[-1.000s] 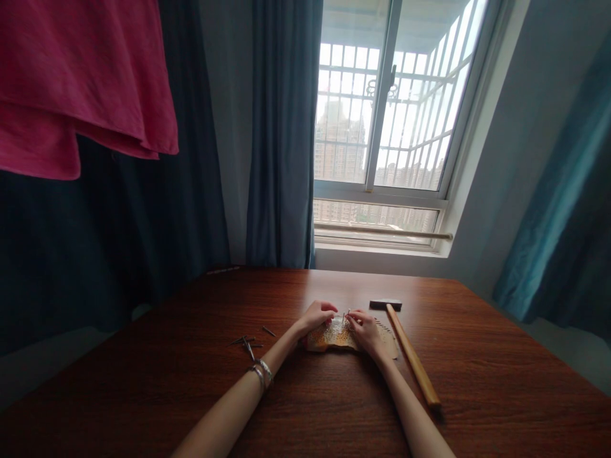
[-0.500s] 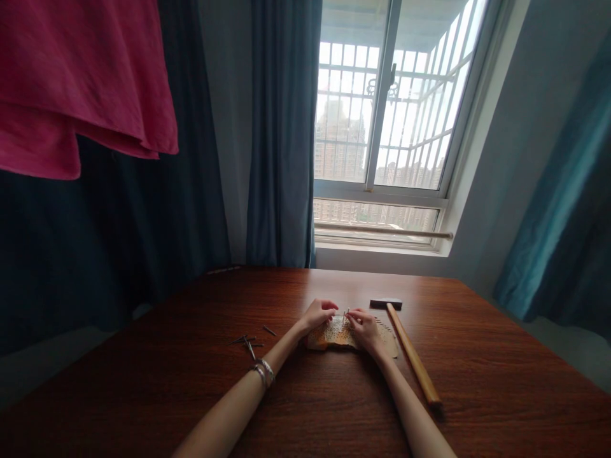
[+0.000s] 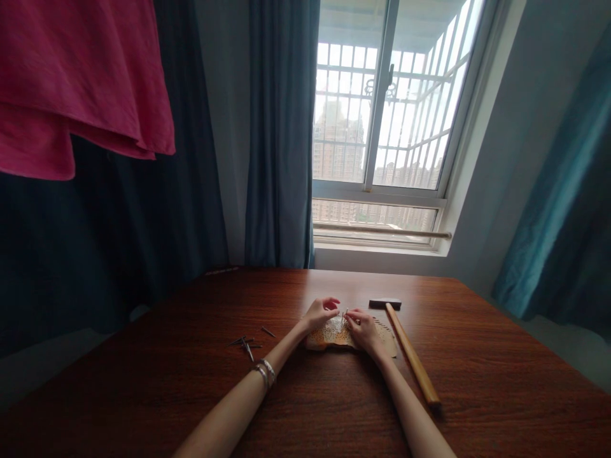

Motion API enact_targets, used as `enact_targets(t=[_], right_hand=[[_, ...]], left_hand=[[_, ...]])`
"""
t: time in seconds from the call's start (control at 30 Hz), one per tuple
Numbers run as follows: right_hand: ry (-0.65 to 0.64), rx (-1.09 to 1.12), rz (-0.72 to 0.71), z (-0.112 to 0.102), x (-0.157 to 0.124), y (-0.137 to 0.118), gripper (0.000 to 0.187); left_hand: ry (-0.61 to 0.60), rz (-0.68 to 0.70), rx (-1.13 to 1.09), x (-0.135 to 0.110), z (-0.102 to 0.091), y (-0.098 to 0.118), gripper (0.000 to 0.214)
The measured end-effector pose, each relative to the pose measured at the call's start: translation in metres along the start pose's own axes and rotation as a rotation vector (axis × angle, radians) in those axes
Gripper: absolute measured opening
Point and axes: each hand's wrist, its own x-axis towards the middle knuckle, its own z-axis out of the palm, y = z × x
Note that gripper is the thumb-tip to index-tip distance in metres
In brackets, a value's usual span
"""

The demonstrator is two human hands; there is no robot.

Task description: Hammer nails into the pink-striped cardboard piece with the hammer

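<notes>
Board [image 3: 334, 336] on table [image 3: 305, 407], loose nails [image 3: 247, 344] left of it, hammer [image 3: 413, 357] right, window [image 3: 377, 146] behind, left hand [image 3: 321, 314] and right hand [image 3: 361, 328] over it, with what looks like an upright nail [image 3: 342, 317] between them.

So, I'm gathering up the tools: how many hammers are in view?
1: the hammer lies on the table, to the right of the right hand.

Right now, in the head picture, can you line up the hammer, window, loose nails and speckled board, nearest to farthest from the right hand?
1. Speckled board: under the right hand.
2. Hammer: just right of it.
3. Loose nails: left, beyond the left forearm.
4. Window: behind the table.
</notes>
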Motion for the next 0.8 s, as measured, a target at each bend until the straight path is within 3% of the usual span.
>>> enact_targets(t=[0.27, 0.8], right_hand=[[-0.036, -0.032, -0.013, 0.002, 0.002, 0.006, 0.023], [-0.064, -0.034, -0.004, -0.002, 0.002, 0.004, 0.021]], left_hand=[[-0.146, 0.077, 0.061, 0.007, 0.017, -0.004, 0.032], [-0.059, 0.095, 0.143, 0.004, 0.022, 0.005, 0.022]])
